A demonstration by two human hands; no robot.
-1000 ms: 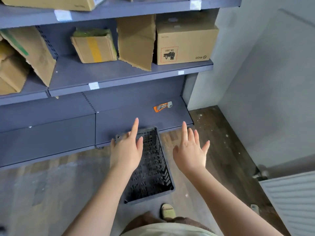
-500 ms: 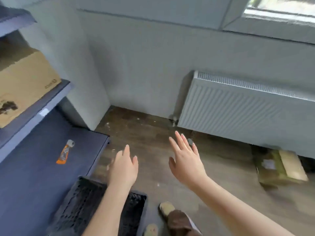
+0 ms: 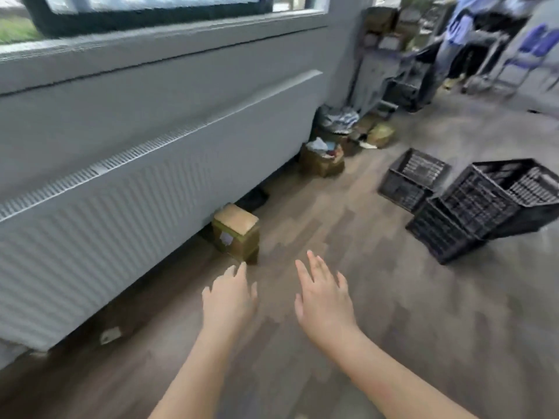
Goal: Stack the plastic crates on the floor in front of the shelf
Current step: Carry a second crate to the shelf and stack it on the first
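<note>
Black plastic crates stand on the wooden floor at the right. One low crate sits alone farther back. Nearer, a tilted crate rests askew on top of another crate. My left hand and my right hand hover over the bare floor in the lower middle, fingers spread, holding nothing. Both are well short of the crates. The shelf is out of view.
A long white radiator runs under the window at the left. A small cardboard box sits by it, another full box farther along. Clutter, a cart and a person are at the far right.
My view has swung right, away from the shelf and the crate in front of it, towards the radiator and the other crates. Both hands stay open and empty.
</note>
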